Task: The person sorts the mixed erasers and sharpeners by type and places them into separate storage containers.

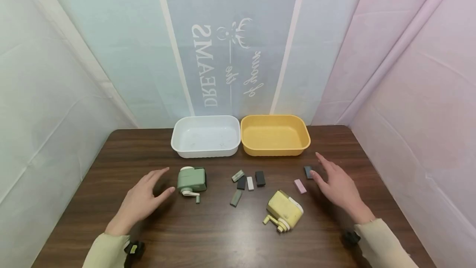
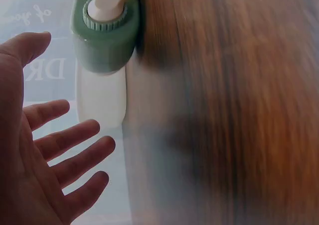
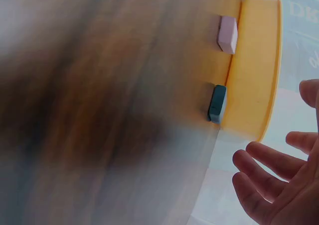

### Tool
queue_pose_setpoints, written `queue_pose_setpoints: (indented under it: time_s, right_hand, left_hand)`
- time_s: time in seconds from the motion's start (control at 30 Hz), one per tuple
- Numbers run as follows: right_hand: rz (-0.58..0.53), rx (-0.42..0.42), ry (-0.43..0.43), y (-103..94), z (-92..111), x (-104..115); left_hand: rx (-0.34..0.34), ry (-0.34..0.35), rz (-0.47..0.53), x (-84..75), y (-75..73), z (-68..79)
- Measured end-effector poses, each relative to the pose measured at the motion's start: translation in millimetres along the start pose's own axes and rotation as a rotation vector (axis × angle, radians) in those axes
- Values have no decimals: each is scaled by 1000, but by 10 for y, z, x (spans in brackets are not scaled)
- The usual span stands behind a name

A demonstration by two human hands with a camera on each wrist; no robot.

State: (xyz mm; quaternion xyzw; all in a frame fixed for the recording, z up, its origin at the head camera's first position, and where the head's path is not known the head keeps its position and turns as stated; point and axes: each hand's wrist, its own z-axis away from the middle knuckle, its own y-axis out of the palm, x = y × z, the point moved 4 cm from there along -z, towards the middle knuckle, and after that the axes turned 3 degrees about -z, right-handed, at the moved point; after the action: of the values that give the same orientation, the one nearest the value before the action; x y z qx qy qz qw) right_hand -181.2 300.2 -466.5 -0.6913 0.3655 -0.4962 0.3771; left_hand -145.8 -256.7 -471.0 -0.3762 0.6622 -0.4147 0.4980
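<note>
My left hand [image 1: 140,197] is held over the table with fingers spread, just left of a green crank pencil sharpener [image 1: 191,179], and holds nothing. In the left wrist view the sharpener [image 2: 104,41] stands beyond the thumb, its crank partly cut off. My right hand [image 1: 337,185] hovers with relaxed fingers, also holding nothing. Its thumb is nearest a dark blue-grey eraser-like block [image 1: 308,172]. A pink block [image 1: 300,186] lies a little left of that. A yellow crank pencil sharpener [image 1: 285,210] sits at an angle, nearer the front.
A white bin [image 1: 206,154] and a yellow bin [image 1: 276,152] stand side by side at the back of the brown table [image 1: 208,239]. Mid-table lie several small blocks, among them a black one [image 1: 260,178], a white one [image 1: 250,183] and a grey-green one [image 1: 236,198].
</note>
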Motion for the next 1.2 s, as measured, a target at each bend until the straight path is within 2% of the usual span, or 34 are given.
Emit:
queue_pose_setpoints:
  time_s: [0.13, 0.23, 0.5, 0.73, 1.03, 1.2]
  right_hand:
    - [-56, -8, 30, 57, -131, -43]
    - [-91, -10, 59, 107, -219, -80]
    - [-203, 2, 122, 181, -411, -130]
    - [-221, 13, 170, 206, -587, -156]
    - [-212, 16, 172, 190, -829, -117]
    - [-201, 35, 209, 208, -901, -132]
  left_hand:
    - [33, -21, 97, -14, 81, -58]
    - [44, -8, 155, -45, 114, -103]
    - [51, 26, 242, -85, 153, -189]
    - [65, 73, 317, -49, 182, -260]
    - [118, 92, 329, -81, 162, -332]
    - [112, 115, 313, -108, 176, -353]
